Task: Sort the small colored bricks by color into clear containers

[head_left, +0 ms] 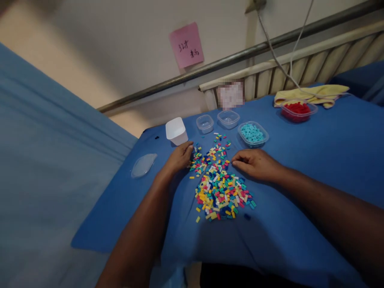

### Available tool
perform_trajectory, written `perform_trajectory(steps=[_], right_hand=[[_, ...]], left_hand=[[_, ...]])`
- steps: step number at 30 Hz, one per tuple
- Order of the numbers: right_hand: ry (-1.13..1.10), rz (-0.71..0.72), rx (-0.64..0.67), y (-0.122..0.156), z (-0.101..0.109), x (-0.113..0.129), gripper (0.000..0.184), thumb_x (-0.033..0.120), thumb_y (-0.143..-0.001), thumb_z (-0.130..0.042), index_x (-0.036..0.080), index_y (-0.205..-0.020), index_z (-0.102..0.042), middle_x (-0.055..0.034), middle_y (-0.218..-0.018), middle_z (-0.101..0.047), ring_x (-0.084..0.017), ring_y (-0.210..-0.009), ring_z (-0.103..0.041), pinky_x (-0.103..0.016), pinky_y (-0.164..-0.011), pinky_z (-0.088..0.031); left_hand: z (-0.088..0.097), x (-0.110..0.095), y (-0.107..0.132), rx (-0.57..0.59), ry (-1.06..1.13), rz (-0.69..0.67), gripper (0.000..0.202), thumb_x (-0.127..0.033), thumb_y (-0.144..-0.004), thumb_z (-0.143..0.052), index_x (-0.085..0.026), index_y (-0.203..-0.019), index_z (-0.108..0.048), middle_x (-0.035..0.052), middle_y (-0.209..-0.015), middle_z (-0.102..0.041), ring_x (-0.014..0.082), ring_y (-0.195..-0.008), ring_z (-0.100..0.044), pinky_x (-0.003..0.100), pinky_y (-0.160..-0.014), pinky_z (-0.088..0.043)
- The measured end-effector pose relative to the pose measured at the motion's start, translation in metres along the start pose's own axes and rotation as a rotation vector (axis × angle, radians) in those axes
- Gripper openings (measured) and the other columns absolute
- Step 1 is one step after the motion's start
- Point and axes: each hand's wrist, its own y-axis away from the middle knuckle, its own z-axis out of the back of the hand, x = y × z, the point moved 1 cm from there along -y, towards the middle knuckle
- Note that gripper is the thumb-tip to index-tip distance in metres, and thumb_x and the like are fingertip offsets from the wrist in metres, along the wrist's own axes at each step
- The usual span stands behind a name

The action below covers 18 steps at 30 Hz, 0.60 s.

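A pile of small bricks in several colours [220,186] lies on the blue cloth [315,160] between my hands. My left hand [179,158] rests at the pile's upper left edge, fingers curled and touching bricks, just below a white tub [176,131]. My right hand [255,163] lies at the pile's upper right, fingers curled inward with the tips pinched near some bricks. What either hand holds is too small to see.
Two empty clear tubs [205,123] [228,119] stand behind the pile. A clear tub of light blue bricks [253,134] is to their right, a tub of red bricks [297,111] farther right by a yellow cloth [312,95]. A clear lid [143,165] lies at left.
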Motion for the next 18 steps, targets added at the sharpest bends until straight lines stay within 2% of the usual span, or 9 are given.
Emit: perform_trajectory(steps=[3, 6, 10, 12, 15, 18], right_hand=[[0.017, -0.006, -0.017, 0.004, -0.002, 0.0, 0.024, 0.039, -0.103, -0.062, 0.024, -0.101, -0.082, -0.0022, -0.094, -0.083, -0.021, -0.08, -0.074, -0.033, -0.072, -0.052], [0.08, -0.025, -0.054, 0.009, -0.005, -0.001, 0.027, 0.041, -0.103, -0.062, 0.024, -0.103, -0.082, -0.0036, -0.093, -0.083, -0.022, -0.079, -0.074, -0.035, -0.072, -0.053], [0.184, -0.031, -0.161, 0.011, -0.005, -0.002, 0.029, 0.043, -0.104, -0.062, 0.023, -0.109, -0.083, -0.0075, -0.098, -0.083, -0.026, -0.085, -0.076, -0.04, -0.079, -0.059], [0.251, 0.006, -0.204, 0.003, -0.004, -0.001, 0.034, 0.045, -0.105, -0.062, 0.023, -0.121, -0.082, -0.0121, -0.115, -0.083, -0.032, -0.104, -0.078, -0.048, -0.095, -0.061], [0.323, 0.054, -0.193, -0.021, -0.007, 0.002, 0.053, 0.052, -0.106, -0.061, 0.022, -0.148, -0.072, -0.0178, -0.152, -0.071, -0.039, -0.144, -0.063, -0.06, -0.124, -0.047], [0.351, -0.022, -0.102, -0.054, -0.022, 0.002, 0.066, 0.058, -0.11, -0.053, 0.017, -0.16, -0.062, -0.02, -0.168, -0.058, -0.04, -0.159, -0.049, -0.06, -0.133, -0.036]], left_hand=[[-0.017, 0.016, 0.003, -0.009, -0.074, -0.01, 0.052, -0.034, -0.113, -0.039, -0.013, -0.153, -0.064, 0.0158, -0.163, -0.061, 0.0277, -0.153, -0.056, 0.042, -0.132, -0.039], [-0.035, 0.019, 0.002, -0.037, -0.195, -0.043, 0.053, -0.031, -0.114, -0.039, -0.008, -0.155, -0.061, 0.0225, -0.165, -0.057, 0.0307, -0.158, -0.05, 0.046, -0.135, -0.034], [-0.042, 0.019, 0.003, -0.103, -0.266, -0.092, 0.049, -0.031, -0.116, -0.04, -0.012, -0.155, -0.061, 0.0216, -0.164, -0.057, 0.0302, -0.158, -0.05, 0.047, -0.134, -0.033], [-0.04, 0.02, 0.005, -0.148, -0.25, -0.096, 0.045, -0.03, -0.115, -0.041, -0.014, -0.15, -0.064, 0.0198, -0.16, -0.061, 0.0291, -0.155, -0.053, 0.045, -0.132, -0.035], [-0.036, 0.022, 0.008, -0.173, -0.204, -0.096, 0.041, -0.029, -0.115, -0.04, -0.013, -0.14, -0.069, 0.0189, -0.149, -0.069, 0.0298, -0.143, -0.062, 0.044, -0.126, -0.042], [-0.035, 0.021, 0.011, -0.174, -0.173, -0.122, 0.039, -0.029, -0.115, -0.039, -0.014, -0.13, -0.071, 0.0171, -0.135, -0.075, 0.0303, -0.129, -0.068, 0.043, -0.116, -0.048]])
